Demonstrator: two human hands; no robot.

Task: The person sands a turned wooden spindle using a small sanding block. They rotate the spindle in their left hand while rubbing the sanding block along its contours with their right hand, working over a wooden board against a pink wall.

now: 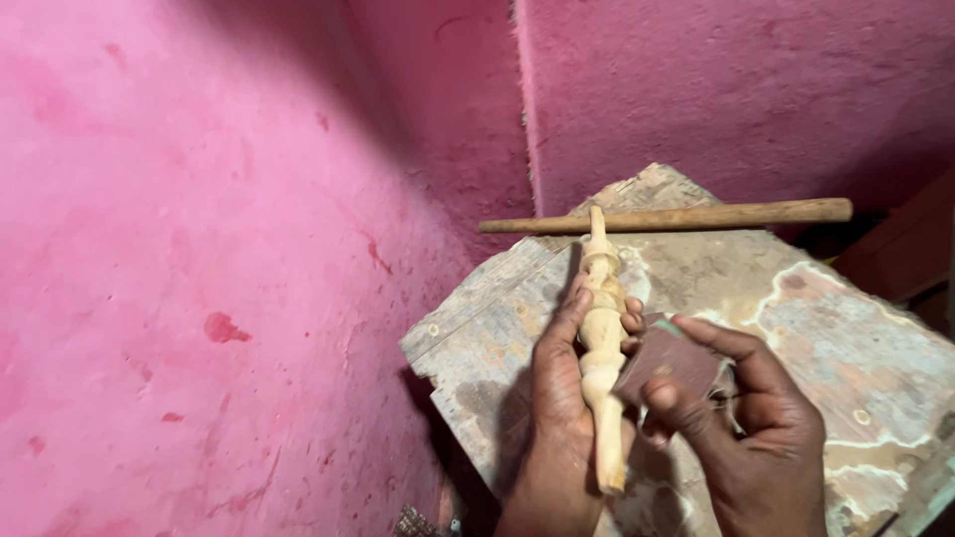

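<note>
Pink plastered walls (199,249) fill most of the head view, rough and grainy, blotched with darker red marks, and meeting in a shadowed corner near the top centre. Below that corner sits a worn wooden board (856,358), its surface scuffed, stained grey and brown, with pale peeling patches and a small screw head or two near the left edge; its corner points toward the wall. Across the far end of the board lies a long round wooden stick (696,216), plain and smooth, reaching from the wall side out to the right, just past the tip of the piece being held. That piece is a turned wooden spindle (603,328), pale and bare, shaped with beads, rings and a narrow peg at its top end and a straight tapering stem at the bottom; it stands roughly upright in the picture, over the board's near-left part. The left hand (557,418) is curled around the spindle from the left side, thumb stretched up along its middle and fingertips showing on the far side, so the hand is closed on it. The right hand (746,428) is closed, with fingers bent, on a folded piece of dark reddish-brown sandpaper (667,363), thumb underneath and forefinger over the top, and the paper's edge touches the spindle's lower swelling.
</note>
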